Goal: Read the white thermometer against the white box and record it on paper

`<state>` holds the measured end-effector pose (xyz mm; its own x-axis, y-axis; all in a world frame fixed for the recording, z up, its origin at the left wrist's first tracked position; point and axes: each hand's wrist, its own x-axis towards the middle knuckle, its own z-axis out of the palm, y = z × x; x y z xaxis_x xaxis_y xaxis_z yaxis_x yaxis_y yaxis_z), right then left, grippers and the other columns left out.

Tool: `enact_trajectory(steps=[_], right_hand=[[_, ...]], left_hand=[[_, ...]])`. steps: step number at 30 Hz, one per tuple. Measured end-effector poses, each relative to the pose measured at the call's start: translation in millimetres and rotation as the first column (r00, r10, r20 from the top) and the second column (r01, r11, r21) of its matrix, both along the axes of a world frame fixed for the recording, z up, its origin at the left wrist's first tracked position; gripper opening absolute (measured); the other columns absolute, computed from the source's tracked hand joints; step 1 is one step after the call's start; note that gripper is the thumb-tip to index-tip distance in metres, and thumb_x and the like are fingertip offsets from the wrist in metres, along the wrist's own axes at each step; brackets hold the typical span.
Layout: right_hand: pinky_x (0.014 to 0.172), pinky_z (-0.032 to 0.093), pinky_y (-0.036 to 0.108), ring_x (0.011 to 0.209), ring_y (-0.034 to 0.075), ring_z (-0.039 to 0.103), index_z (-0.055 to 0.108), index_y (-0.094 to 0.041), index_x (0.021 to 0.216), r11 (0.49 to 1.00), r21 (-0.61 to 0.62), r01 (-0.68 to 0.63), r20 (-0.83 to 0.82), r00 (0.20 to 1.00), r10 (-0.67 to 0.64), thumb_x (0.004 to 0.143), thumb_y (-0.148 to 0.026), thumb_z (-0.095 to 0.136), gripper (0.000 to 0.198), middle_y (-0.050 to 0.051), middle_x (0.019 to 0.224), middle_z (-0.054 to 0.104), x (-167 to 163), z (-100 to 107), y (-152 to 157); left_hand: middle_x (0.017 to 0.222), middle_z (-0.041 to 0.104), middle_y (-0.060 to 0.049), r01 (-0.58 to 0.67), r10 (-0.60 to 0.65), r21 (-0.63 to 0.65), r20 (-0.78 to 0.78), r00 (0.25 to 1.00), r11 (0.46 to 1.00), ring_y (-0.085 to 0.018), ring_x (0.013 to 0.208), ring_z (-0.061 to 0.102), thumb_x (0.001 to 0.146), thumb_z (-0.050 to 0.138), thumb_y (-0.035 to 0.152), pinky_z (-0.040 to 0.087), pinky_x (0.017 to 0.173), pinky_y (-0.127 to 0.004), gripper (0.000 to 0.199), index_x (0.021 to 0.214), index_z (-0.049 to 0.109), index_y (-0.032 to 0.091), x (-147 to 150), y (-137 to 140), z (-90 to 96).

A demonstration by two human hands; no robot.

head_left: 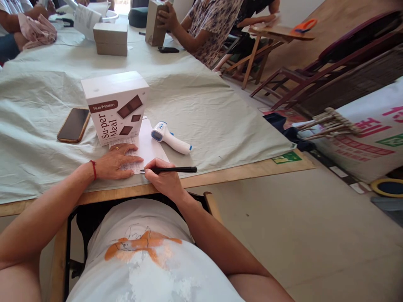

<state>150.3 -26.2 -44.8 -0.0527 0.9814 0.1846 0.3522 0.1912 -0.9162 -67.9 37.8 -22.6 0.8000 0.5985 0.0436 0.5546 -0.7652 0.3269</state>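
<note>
Fingers spread, my left hand (pixel 118 162) lies flat on a sheet of paper (pixel 151 142) covered partly with small writing. My right hand (pixel 162 176) grips a black pen (pixel 179 169), its tip touching or just above the paper near the left fingertips. Behind the left hand stands an upright white and brown NutriMotion box (pixel 115 109), partly over the sheet. A white and blue infrared thermometer (pixel 171 138) lies to the right of the box. Left of the box, a smartphone (pixel 73 125) rests face up on the cloth.
A pale green cloth (pixel 214 109) covers the table, whose wooden edge (pixel 245 169) runs before me. Farther back are a cardboard box (pixel 111 40) and another box (pixel 155 25) held by a person. A wooden chair (pixel 302 75) and a white sack (pixel 371 126) stand at the right.
</note>
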Motion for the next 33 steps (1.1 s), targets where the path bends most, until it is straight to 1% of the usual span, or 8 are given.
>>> enact_trajectory(steps=[6,10,16,20,23,28,30,33], right_hand=[[0.065,0.049,0.031,0.062,0.016,0.056,0.06,-0.026,0.068,0.998,0.051,0.041,-0.02,0.999,-0.04,0.073,-0.032,0.057,0.009,-0.002,0.064,0.064,1,0,-2],[0.075,0.055,0.033,0.075,0.019,0.064,0.067,-0.025,0.087,0.99,0.126,0.066,-0.01,0.998,-0.065,0.084,-0.035,0.057,0.014,0.002,0.082,0.072,4,-3,2],[0.092,0.058,0.038,0.096,0.024,0.07,0.073,-0.024,0.106,0.966,0.24,-0.1,0.265,0.964,0.034,0.092,-0.023,0.051,0.026,0.009,0.103,0.074,28,-9,26],[0.105,0.056,0.043,0.118,0.027,0.068,0.073,-0.022,0.125,0.938,0.274,-0.215,0.451,0.89,0.072,0.086,-0.01,0.045,0.05,0.015,0.126,0.071,46,-11,51],[0.113,0.053,0.045,0.131,0.027,0.063,0.066,-0.022,0.14,0.923,0.288,-0.255,0.5,0.862,0.081,0.083,-0.007,0.044,0.063,0.014,0.139,0.067,50,-9,62],[0.116,0.05,0.05,0.138,0.03,0.059,0.053,-0.021,0.153,0.927,0.303,-0.223,0.494,0.868,0.047,0.096,-0.028,0.051,0.057,0.016,0.15,0.062,44,-9,50],[0.117,0.049,0.055,0.14,0.035,0.057,0.057,-0.019,0.149,0.922,0.305,-0.238,0.532,0.846,0.042,0.093,-0.042,0.064,0.061,0.019,0.151,0.06,41,-12,41],[0.116,0.047,0.06,0.14,0.039,0.057,0.067,-0.021,0.138,0.915,0.299,-0.269,0.583,0.811,0.048,0.086,-0.048,0.075,0.059,0.02,0.154,0.057,41,-20,31]], left_hand=[[0.158,0.05,-0.016,-0.002,0.002,-0.028,-0.005,1.0,1.0,-0.037,0.146,0.049,0.095,0.066,0.037,0.036,0.123,-0.057,0.048,0.141,0.067,0.027,0,0,2.6],[0.158,0.05,-0.016,0.001,-0.001,-0.038,0.006,1.0,0.999,-0.037,0.145,0.05,0.095,0.066,0.037,0.038,0.121,-0.058,0.049,0.143,0.066,0.027,0,0,1.8],[0.157,0.051,-0.013,0.021,-0.02,-0.018,0.022,1.0,1.0,-0.034,0.144,0.049,0.096,0.065,0.041,0.039,0.121,-0.055,0.05,0.144,0.065,0.03,-3,3,-1.3],[0.156,0.052,-0.015,0.041,-0.04,-0.019,0.039,0.998,0.999,-0.034,0.144,0.051,0.095,0.065,0.041,0.038,0.122,-0.053,0.049,0.142,0.067,0.026,-4,4,-1.3],[0.156,0.052,-0.016,0.036,-0.035,-0.017,0.037,0.999,0.999,-0.035,0.143,0.052,0.095,0.065,0.041,0.039,0.122,-0.053,0.048,0.14,0.068,0.025,-5,3,-1.0],[0.149,0.058,-0.015,0.043,-0.041,-0.026,0.041,0.998,0.999,-0.032,0.136,0.057,0.09,0.071,0.043,0.044,0.118,-0.049,0.05,0.136,0.068,0.023,-11,5,4.8],[0.143,0.063,-0.015,0.048,-0.046,-0.037,0.049,0.998,0.998,-0.031,0.131,0.06,0.087,0.075,0.044,0.047,0.115,-0.046,0.052,0.133,0.069,0.021,-16,7,11.3],[0.127,0.071,-0.013,0.004,-0.001,-0.095,0.039,0.999,0.995,-0.029,0.118,0.067,0.081,0.077,0.044,0.051,0.107,-0.041,0.047,0.121,0.074,0.018,-27,9,26.3]])
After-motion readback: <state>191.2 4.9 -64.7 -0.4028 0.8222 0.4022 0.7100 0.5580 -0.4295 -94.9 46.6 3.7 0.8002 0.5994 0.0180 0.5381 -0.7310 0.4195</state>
